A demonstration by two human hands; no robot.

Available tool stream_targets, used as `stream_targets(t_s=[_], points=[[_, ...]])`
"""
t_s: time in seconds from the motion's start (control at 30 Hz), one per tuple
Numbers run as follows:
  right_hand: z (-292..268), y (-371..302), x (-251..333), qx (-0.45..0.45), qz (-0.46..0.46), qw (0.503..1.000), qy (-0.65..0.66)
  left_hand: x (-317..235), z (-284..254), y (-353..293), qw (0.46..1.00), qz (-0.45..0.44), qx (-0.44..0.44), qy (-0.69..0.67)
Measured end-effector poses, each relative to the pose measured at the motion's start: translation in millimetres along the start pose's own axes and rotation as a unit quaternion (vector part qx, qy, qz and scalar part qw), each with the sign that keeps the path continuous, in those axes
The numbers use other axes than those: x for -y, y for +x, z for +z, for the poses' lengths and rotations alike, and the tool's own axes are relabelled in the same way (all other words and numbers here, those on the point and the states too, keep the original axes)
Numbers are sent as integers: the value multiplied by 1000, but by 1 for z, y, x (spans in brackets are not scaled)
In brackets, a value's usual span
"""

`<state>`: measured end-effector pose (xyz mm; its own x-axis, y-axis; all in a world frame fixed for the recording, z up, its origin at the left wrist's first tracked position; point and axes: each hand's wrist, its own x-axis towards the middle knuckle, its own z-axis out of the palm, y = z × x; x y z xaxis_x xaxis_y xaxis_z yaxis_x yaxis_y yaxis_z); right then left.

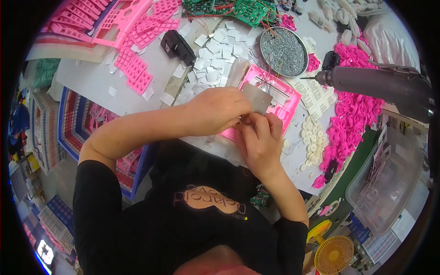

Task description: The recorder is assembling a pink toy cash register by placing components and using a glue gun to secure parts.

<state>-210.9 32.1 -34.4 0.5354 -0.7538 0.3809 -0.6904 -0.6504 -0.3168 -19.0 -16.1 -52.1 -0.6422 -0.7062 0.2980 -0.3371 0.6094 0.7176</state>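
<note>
Over a pink plastic housing (288,94) on the table, a flat grey square plate (258,98) sits tilted at my fingertips. My left hand (221,109) is closed, its curled fingers gripping the plate's left edge. Just below the plate's lower corner, my right hand (260,140) pinches with thumb and fingers close against the left fingertips. What lies inside that pinch is too small and hidden to make out. Thin wires (267,79) run above the plate toward a round metal dish (263,51) full of small screws.
White paper squares (214,62) lie scattered beyond my hands, near a black plastic part (178,48). Green circuit boards (252,11) sit at the back. A power screwdriver (366,79) juts in from the right over pink parts (346,117). Cream round pieces (313,140) lie nearby.
</note>
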Motion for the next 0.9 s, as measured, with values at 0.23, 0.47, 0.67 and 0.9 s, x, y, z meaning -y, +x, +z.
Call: stream_targets(t_s=[0.23, 0.47, 0.67, 0.9], points=[[5, 1, 2, 21, -1, 1000, -6, 9, 5, -4, 999, 42, -25, -1], [1, 3, 5, 51, 10, 999, -6, 9, 8, -7, 998, 39, -46, -6], [-11, -2, 5, 108, 36, 989, 92, -1, -1, -1, 978, -170, -6, -123], [-14, -10, -12, 67, 30, 994, 87, -23, -2, -32, 956, -135, -258, 41]])
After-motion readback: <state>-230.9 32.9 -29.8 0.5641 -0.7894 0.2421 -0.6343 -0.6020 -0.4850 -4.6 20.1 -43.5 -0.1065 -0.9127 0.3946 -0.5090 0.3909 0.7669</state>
